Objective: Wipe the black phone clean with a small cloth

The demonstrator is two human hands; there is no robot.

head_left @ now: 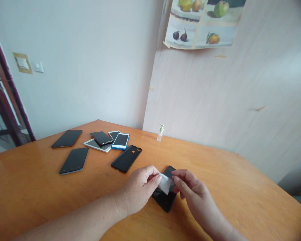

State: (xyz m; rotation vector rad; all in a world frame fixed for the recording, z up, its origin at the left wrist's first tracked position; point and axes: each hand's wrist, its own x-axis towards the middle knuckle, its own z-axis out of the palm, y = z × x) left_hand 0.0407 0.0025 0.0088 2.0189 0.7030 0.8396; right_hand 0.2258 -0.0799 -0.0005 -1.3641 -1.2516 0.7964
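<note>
From my remote seat I am watching two bare hands working in the lower middle of the frame. A small white packet (165, 184) is hanging between them, above a black phone (167, 201) that is lying on the table (100, 197). The left hand (141, 189) is pinching the packet's upper left corner between thumb and forefinger, and the right hand (194, 192) is closing its fingertips narrowly on the right edge. Left of center, a black phone case (126, 159) is lying nearest the left hand, and beyond it a blue-edged phone (120, 141) is resting beside other devices. I am judging the packet to be very light, thin and limp, perhaps slick and easy to tear, so I am favoring gentle pinches at opposite edges, leaving its middle unsqueezed. The phone I am reading as stiff, heavier, smooth and breakable; for that I am preferring its long sides, keeping fingertips off its glossy face.
</note>
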